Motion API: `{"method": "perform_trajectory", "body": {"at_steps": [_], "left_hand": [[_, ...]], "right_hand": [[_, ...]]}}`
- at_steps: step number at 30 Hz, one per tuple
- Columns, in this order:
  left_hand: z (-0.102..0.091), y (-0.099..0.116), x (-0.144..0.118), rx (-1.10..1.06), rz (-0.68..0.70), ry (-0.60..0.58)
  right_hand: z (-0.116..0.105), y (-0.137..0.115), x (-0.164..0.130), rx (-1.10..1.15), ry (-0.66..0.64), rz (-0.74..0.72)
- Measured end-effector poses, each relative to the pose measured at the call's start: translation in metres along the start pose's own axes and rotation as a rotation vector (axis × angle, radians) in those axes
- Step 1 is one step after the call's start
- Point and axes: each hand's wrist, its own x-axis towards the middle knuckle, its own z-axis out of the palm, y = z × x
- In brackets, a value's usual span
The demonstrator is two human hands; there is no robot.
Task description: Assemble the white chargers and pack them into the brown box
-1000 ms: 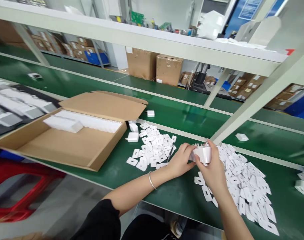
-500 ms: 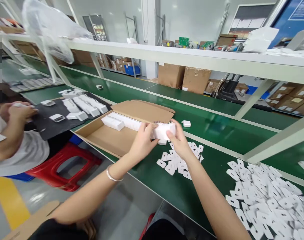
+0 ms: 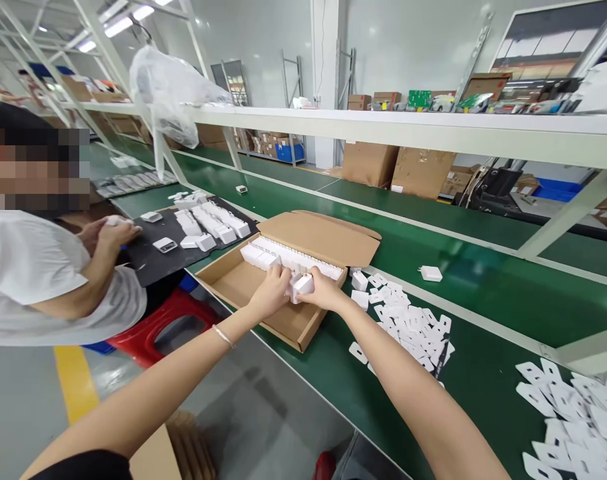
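The scene is filled by a long green workbench (image 3: 333, 367), above which a white shelf (image 3: 363, 130) is carried on slanted posts. At the left edge, a seated co-worker (image 3: 68, 287) in a white top is seen, with a small white item held in the hands at a black mat (image 3: 153, 267) on which white blocks are laid. An open cardboard box (image 3: 228, 272) is placed on the bench, its lid folded back, and part of a red stool (image 3: 148, 327) is seen below the bench edge. To the right of the box, a near heap of white plates (image 3: 408, 320) and a farther heap (image 3: 578, 427) are spread. Inside the box, a long row of white blocks (image 3: 308, 257) is lined along the back wall, with a shorter row (image 3: 258, 255) set in front of it. Over the box's right part, a few white plug blocks (image 3: 302, 285) are grasped between the left hand (image 3: 272, 292) and the right hand (image 3: 323, 290), one end in each; whether the box floor is touched cannot be told. A dark pen (image 3: 440, 360) is left at the near heap's edge, and a single charger (image 3: 432, 273) is set apart beyond
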Motion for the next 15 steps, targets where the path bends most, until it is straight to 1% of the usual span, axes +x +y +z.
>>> {"method": "perform_trajectory", "body": {"at_steps": [4,8,12,15], "left_hand": [[0.007,-0.003,0.009,0.027,0.095,-0.053],[0.006,-0.008,0.000,0.040,0.153,-0.094],[0.000,-0.014,-0.011,-0.022,0.170,-0.128],[-0.005,-0.013,-0.015,-0.083,0.142,-0.151]], "right_hand": [[0.013,-0.004,-0.005,-0.159,-0.009,0.016],[0.024,-0.006,-0.009,-0.249,-0.004,0.038],[0.029,-0.007,-0.007,-0.290,-0.007,0.070],[0.026,-0.008,-0.005,-0.301,0.000,0.075]]}}
